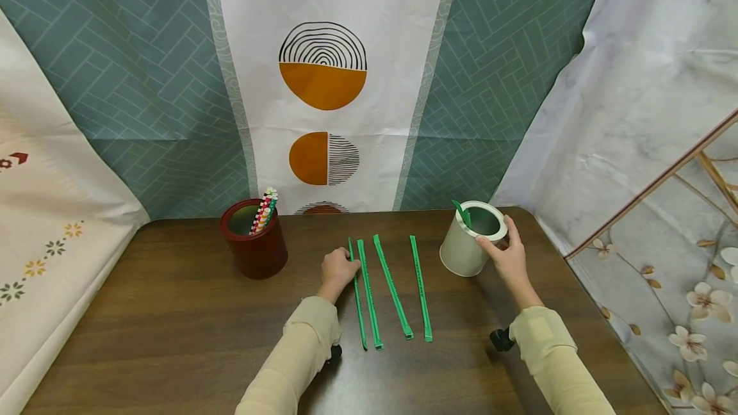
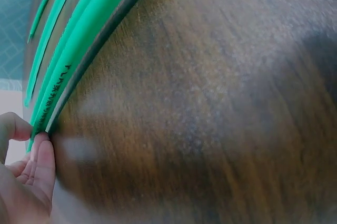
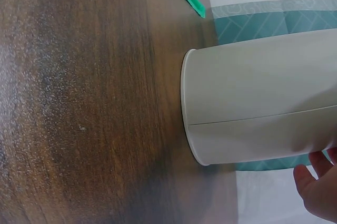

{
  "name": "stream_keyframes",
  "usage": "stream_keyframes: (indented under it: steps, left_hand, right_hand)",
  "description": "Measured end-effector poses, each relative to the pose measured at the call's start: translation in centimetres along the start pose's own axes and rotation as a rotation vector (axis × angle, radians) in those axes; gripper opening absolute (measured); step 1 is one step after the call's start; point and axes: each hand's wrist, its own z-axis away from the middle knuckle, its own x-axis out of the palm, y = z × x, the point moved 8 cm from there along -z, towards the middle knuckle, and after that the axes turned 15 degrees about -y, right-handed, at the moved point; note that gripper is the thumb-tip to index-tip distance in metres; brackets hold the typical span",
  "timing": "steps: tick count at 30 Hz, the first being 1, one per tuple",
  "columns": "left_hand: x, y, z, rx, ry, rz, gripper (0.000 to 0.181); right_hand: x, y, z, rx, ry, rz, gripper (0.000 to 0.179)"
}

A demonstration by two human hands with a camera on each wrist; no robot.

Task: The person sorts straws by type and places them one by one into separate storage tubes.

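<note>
My left hand (image 1: 339, 269) pinches the far end of the leftmost green wrapped straw (image 1: 359, 306), thumb and fingertips meeting on it in the left wrist view. Three more green wrapped straws (image 1: 394, 290) lie side by side to its right on the table, dark print along their wrappers. At the right, my right hand (image 1: 510, 261) grips the off-white canister (image 1: 463, 253) near its rim, thumb at the near side and fingers on the right. The canister stands upright with green wrapped straw ends (image 1: 463, 215) poking out at its left.
A dark red canister (image 1: 257, 252) at the back left holds several colourful patterned straws (image 1: 265, 210). Patterned curtains (image 1: 323, 165) hang right behind the brown table (image 1: 173, 338), and cloth covers both sides. A dark strap piece (image 1: 501, 339) sits below the right wrist.
</note>
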Motion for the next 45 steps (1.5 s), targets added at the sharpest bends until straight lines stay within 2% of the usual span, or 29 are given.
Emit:
stream_keyframes:
  steps: [3, 10, 14, 18, 23, 29, 34, 41, 45]
  left_hand:
    - [0.0, -0.2, 0.0, -0.008, 0.002, 0.021, 0.014]
    - [0.0, -0.6, -0.1, 0.009, -0.009, 0.048, 0.014]
    - [-0.2, -0.4, -0.2, 0.015, -0.045, 0.053, 0.014]
    - [-0.6, 0.3, -0.2, 0.003, -0.104, 0.069, 0.017]
    - [-1.6, 1.6, -0.4, 0.012, -0.133, 0.097, 0.023]
    - [-3.5, 3.3, -0.5, 0.039, -0.095, 0.15, 0.025]
    - [-5.1, 4.9, -0.5, 0.08, -0.062, 0.231, 0.023]
    - [-7.1, 7.5, 0.1, 0.141, -0.027, 0.297, 0.017]
    - [-7.8, 8.9, 0.3, 0.186, -0.03, 0.324, 0.013]
  right_hand:
    - [-0.1, 0.9, -0.4, -0.001, 0.003, 0.025, 0.079]
    - [-0.1, 1.4, -0.5, -0.005, 0.003, 0.03, 0.079]
    - [-0.1, 1.2, -0.3, 0.014, 0.0, 0.013, 0.079]
    - [0.0, 0.1, 0.2, 0.02, 0.003, -0.002, 0.079]
    - [0.2, -1.1, 0.8, 0.017, 0.008, 0.01, 0.076]
    - [0.0, 0.1, 0.2, 0.015, 0.006, 0.003, 0.078]
    - [-0.2, 1.3, -0.3, 0.003, 0.016, 0.031, 0.079]
    - [-0.1, 1.2, -0.2, -0.01, 0.022, 0.04, 0.078]
    - [-0.1, 1.0, -0.2, -0.017, 0.02, 0.041, 0.077]
